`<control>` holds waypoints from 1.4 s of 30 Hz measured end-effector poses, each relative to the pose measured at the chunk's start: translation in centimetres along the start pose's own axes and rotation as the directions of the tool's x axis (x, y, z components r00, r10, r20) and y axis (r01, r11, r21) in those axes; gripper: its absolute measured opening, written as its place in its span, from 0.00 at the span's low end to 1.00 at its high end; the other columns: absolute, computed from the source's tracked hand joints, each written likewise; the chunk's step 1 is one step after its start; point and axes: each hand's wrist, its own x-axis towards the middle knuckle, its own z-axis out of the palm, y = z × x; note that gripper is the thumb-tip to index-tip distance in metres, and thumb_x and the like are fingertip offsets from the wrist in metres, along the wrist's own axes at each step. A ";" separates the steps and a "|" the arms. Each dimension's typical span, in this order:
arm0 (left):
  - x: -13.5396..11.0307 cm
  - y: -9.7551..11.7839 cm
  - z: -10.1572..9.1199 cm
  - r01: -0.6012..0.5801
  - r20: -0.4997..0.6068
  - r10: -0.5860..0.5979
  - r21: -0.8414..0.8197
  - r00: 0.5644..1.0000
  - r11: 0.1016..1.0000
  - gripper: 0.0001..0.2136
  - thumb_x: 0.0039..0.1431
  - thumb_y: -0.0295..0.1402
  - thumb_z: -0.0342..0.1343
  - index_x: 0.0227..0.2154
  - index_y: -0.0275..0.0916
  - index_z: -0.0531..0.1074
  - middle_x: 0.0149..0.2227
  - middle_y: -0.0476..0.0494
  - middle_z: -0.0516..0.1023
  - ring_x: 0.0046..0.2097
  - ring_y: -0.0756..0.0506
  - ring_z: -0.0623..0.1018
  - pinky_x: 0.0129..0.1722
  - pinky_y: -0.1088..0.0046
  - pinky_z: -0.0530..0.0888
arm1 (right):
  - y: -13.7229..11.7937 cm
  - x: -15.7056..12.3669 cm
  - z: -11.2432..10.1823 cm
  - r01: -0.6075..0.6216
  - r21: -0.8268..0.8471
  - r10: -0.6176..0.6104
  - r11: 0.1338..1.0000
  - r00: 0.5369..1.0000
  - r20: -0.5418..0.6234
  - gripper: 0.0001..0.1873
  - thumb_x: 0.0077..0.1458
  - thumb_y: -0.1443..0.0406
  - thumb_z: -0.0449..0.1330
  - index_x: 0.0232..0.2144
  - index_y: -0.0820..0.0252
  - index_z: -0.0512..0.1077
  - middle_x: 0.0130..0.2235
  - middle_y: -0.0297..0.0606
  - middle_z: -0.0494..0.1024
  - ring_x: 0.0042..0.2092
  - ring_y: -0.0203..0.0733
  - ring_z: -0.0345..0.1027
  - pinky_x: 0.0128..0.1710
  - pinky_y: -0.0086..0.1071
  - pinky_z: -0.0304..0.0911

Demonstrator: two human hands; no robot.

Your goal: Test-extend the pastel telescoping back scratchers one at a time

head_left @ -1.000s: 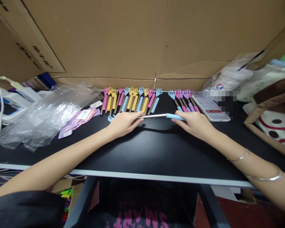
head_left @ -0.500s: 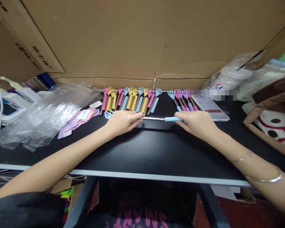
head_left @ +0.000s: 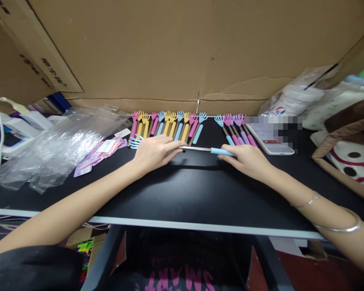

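Both hands hold one blue back scratcher (head_left: 197, 148) level above the black table. My left hand (head_left: 157, 152) is closed round its claw end, with the blue claw showing past the back of the hand. Closed on the blue grip at the other end is my right hand (head_left: 245, 159). A bare metal rod shows between the two hands. Behind my left hand lies a row of several pink, yellow and blue back scratchers (head_left: 170, 125). Beyond my right hand is a smaller group of back scratchers (head_left: 235, 129) in blue, pink and purple.
Clear plastic bags (head_left: 57, 141) and pink printed cards (head_left: 103, 151) lie at the left. A phone (head_left: 269, 139) rests at the right, near a bagged cup (head_left: 297, 101) and a brown-handled bag (head_left: 346, 153). Cardboard (head_left: 170, 52) walls the back. The table's front edge (head_left: 182, 225) is pale.
The back scratcher's claw end has risen slightly and tilted with my left hand. My right hand has shifted slightly left and down, showing more of the small group's grips.
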 end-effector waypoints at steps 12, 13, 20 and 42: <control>0.2 0.1 -0.5 0.040 0.003 -0.040 0.026 0.999 0.999 0.16 0.69 0.41 0.45 0.48 0.49 0.77 0.26 0.47 0.77 0.32 0.47 0.73 0.24 0.71 0.58 | 0.1 0.1 0.0 0.002 0.093 -0.005 0.996 0.999 0.035 0.18 0.61 0.51 0.48 0.28 0.55 0.66 0.20 0.31 0.66 0.24 0.39 0.64 0.24 0.28 0.48; 0.2 0.1 -0.4 0.035 -0.016 -0.034 0.031 0.999 0.999 0.16 0.69 0.41 0.45 0.47 0.48 0.77 0.26 0.47 0.77 0.32 0.47 0.73 0.24 0.71 0.57 | 0.1 0.1 -0.1 0.003 0.080 -0.006 0.997 1.000 0.027 0.18 0.61 0.51 0.48 0.27 0.55 0.66 0.20 0.31 0.66 0.24 0.39 0.63 0.24 0.28 0.48; 0.0 0.1 0.2 0.008 -0.033 -0.009 -0.005 0.999 1.000 0.14 0.68 0.39 0.46 0.42 0.44 0.77 0.29 0.48 0.79 0.34 0.48 0.76 0.25 0.73 0.60 | -0.2 -0.2 -0.7 0.020 -0.023 -0.021 1.000 0.998 -0.054 0.22 0.62 0.49 0.45 0.30 0.55 0.69 0.22 0.34 0.71 0.25 0.40 0.65 0.24 0.28 0.47; 0.3 -0.1 0.1 0.178 0.441 -0.065 -0.221 0.895 0.959 0.17 0.70 0.42 0.40 0.45 0.43 0.73 0.35 0.47 0.82 0.34 0.45 0.80 0.29 0.76 0.65 | 0.4 -0.5 -0.2 0.127 -0.230 -0.194 0.965 0.934 -0.299 0.24 0.64 0.49 0.47 0.30 0.56 0.75 0.27 0.34 0.79 0.27 0.35 0.69 0.22 0.29 0.43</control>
